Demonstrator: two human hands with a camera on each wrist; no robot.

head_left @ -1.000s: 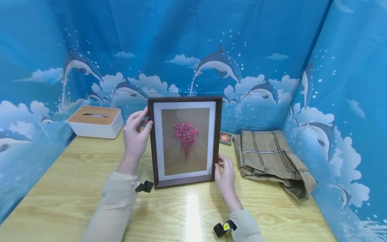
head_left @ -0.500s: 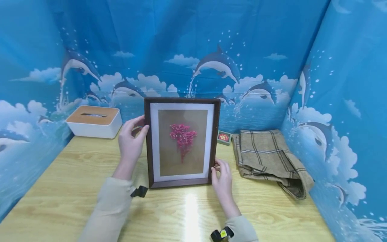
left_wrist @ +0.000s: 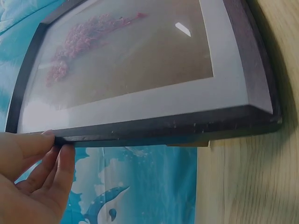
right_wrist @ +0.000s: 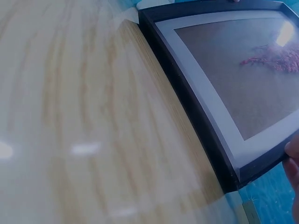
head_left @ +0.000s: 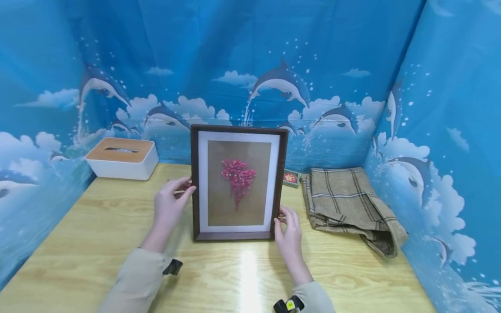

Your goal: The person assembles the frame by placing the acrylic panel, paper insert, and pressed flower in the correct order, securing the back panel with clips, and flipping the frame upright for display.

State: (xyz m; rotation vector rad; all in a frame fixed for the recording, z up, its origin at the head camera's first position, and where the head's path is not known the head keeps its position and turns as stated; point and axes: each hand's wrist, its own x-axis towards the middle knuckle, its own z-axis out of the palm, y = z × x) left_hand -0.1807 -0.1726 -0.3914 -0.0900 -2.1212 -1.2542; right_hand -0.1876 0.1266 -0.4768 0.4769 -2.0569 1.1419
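Observation:
A dark-brown picture frame (head_left: 237, 234) stands upright on the wooden table, its front facing me. Behind its glass, a white mat borders a brown ground with a bunch of small pink flowers (head_left: 238, 174). My left hand (head_left: 169, 206) pinches the left side of the frame about halfway up. In the left wrist view, the thumb lies on the front edge and the fingers (left_wrist: 63, 172) curl behind. My right hand (head_left: 289, 234) pinches the right side low down, near the bottom corner. Only part of that hand (right_wrist: 292, 163) shows in the right wrist view.
A white tissue box (head_left: 121, 169) with a wooden lid stands at the back left. To the right lies a folded plaid cloth (head_left: 348, 200). A small green box (head_left: 291, 178) with a red and yellow pattern peeks out behind the frame. Dolphin-print curtains (head_left: 235, 65) enclose the table.
My left hand has slid down the frame's left side. The frame shifted slightly left, then back to the right, and now stands straighter. My right hand keeps its hold low on the right.

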